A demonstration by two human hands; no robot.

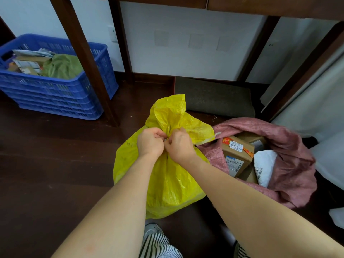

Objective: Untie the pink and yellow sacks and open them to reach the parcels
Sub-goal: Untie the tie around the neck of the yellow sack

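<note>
A yellow woven sack [173,183] stands on the dark floor in the middle, its neck bunched and tied. My left hand [150,142] and my right hand [179,146] pinch the tie at that neck from either side; the tie itself is hidden under my fingers. To the right lies the pink sack [290,146], its mouth spread wide. Inside it I see cardboard parcels [236,155] with labels and a white plastic mailer [265,166].
A blue plastic crate [55,90] holding boxes and a green cloth stands at the back left. Dark wooden legs [87,58] rise between it and the sack. A grey mat [214,95] lies by the wall. White sheeting [316,112] hangs at the right.
</note>
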